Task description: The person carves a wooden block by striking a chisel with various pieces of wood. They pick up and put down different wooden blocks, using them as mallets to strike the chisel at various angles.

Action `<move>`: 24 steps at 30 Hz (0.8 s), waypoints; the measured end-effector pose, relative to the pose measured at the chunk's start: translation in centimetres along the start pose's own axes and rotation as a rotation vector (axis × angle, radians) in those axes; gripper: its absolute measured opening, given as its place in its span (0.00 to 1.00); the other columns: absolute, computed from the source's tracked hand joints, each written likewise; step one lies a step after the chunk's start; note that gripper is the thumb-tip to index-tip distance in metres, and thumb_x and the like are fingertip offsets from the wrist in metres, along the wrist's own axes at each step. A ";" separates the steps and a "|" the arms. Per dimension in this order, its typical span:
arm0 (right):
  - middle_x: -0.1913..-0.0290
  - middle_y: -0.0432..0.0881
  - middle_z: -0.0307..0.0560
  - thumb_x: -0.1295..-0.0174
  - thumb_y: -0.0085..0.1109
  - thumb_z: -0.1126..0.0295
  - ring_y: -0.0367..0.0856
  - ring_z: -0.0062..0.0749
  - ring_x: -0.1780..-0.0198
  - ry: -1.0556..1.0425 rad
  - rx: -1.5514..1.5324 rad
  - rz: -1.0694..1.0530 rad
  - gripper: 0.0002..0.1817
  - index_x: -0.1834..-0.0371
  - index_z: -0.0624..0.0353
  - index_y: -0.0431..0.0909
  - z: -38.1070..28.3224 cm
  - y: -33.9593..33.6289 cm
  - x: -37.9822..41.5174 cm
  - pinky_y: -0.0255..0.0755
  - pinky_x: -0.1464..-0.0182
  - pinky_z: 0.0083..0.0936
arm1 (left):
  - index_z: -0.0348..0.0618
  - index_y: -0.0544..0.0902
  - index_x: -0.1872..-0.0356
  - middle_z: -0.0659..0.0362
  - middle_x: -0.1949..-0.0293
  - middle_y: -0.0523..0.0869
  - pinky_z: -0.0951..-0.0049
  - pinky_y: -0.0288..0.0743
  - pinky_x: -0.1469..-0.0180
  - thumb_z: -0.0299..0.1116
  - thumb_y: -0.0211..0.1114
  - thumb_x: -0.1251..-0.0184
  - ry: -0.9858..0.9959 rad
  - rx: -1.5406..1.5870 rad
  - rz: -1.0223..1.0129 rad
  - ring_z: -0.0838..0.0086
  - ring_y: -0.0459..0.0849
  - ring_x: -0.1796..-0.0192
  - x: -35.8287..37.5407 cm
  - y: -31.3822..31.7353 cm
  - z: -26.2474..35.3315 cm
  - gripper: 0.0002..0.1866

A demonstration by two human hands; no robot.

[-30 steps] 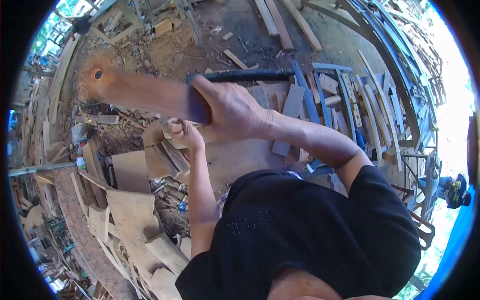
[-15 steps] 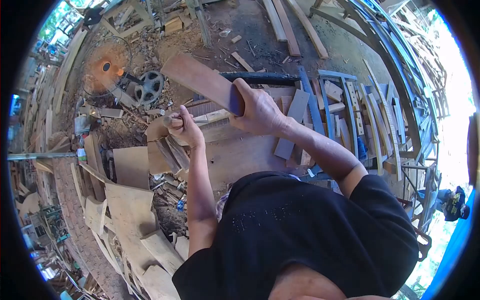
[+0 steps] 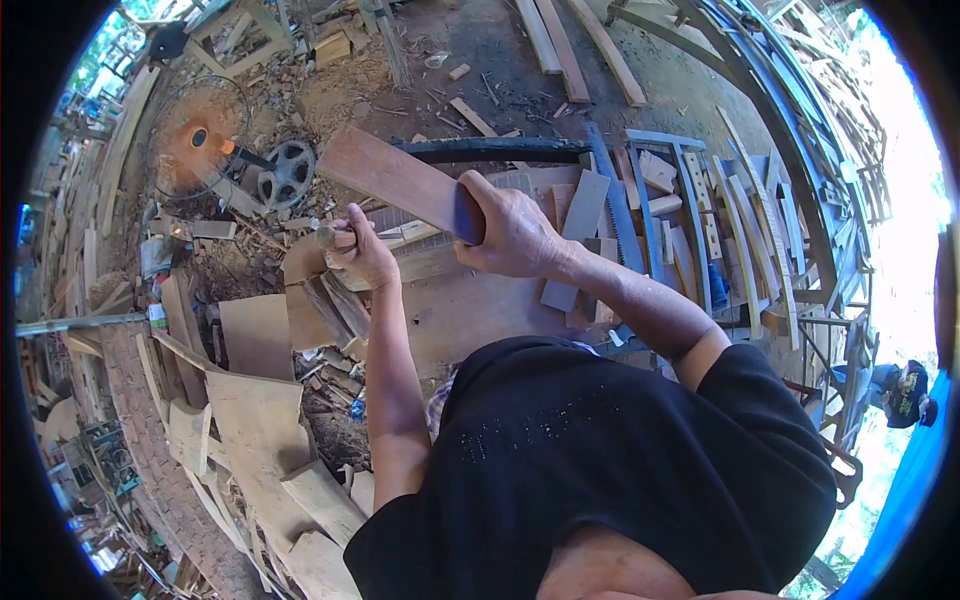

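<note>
My right hand is closed around the near end of a thick, flat wooden block. The block slants up and left over the workpiece area. My left hand wraps round the wooden handle of a chisel, whose round butt end faces left. The chisel's blade is mostly hidden beside the fingers. Below and behind both hands lies a pale wooden strip on a broad wooden board. The block's far end is above the handle, apart from it.
To the right lie a blue-edged saw, a grey block and a blue frame among wood strips. A fan and a spoked wheel stand at upper left. Curved boards lean at lower left. Someone in dark clothing shows far right.
The far end of the wooden block has dropped slightly towards the chisel handle. Both hands keep their holds. The whole view has shifted a little.
</note>
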State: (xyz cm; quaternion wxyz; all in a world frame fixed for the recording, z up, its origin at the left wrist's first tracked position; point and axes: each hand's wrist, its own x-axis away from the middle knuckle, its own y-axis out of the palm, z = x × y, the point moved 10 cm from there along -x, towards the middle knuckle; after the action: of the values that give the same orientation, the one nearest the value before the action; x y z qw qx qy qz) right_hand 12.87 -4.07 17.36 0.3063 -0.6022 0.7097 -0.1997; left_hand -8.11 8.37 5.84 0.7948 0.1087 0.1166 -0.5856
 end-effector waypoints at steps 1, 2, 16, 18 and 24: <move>0.70 0.79 0.62 0.56 0.66 0.69 0.82 0.60 0.63 0.001 0.006 0.000 0.27 0.53 0.62 0.65 0.1 0.1 0.0 0.72 0.62 0.45 | 0.45 0.71 0.75 0.67 0.78 0.74 0.80 0.64 0.72 0.39 0.64 0.30 -0.015 -0.002 -0.015 0.84 0.70 0.74 0.0 0.2 0.0 0.16; 0.70 0.79 0.62 0.56 0.66 0.69 0.82 0.60 0.63 0.002 0.013 -0.001 0.27 0.54 0.62 0.65 0.1 0.2 0.0 0.72 0.62 0.45 | 0.45 0.71 0.75 0.67 0.78 0.74 0.80 0.64 0.72 0.39 0.64 0.30 -0.018 -0.003 -0.015 0.84 0.70 0.74 0.0 0.2 0.0 0.16; 0.69 0.77 0.61 0.57 0.68 0.70 0.80 0.60 0.65 -0.574 -0.235 0.427 0.30 0.50 0.63 0.64 -15.7 -8.5 -3.5 0.73 0.64 0.44 | 0.41 0.70 0.57 0.62 0.63 0.79 0.69 0.70 0.50 0.33 0.61 0.31 0.054 -0.106 -0.032 0.76 0.78 0.60 1.6 1.2 -1.6 0.11; 0.70 0.77 0.59 0.56 0.68 0.68 0.80 0.60 0.65 -0.447 -0.007 0.117 0.30 0.50 0.63 0.64 -9.4 -0.4 -4.3 0.74 0.64 0.45 | 0.41 0.69 0.51 0.61 0.58 0.79 0.67 0.69 0.43 0.33 0.60 0.31 0.032 -0.128 -0.022 0.75 0.79 0.55 1.3 1.1 -2.6 0.13; 0.71 0.78 0.58 0.55 0.68 0.69 0.81 0.58 0.65 -0.301 -0.017 0.035 0.30 0.50 0.63 0.62 -13.1 -4.0 -5.6 0.74 0.64 0.44 | 0.39 0.69 0.50 0.59 0.55 0.80 0.69 0.69 0.39 0.29 0.61 0.34 0.021 0.213 -0.044 0.72 0.80 0.50 0.7 1.1 -1.9 0.15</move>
State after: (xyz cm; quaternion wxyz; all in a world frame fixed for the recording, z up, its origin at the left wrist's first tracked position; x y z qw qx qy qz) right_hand 7.47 -0.52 30.68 0.4074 -0.6155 0.6679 -0.0957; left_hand -6.98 8.70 3.87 0.7644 0.1960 0.0644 -0.6108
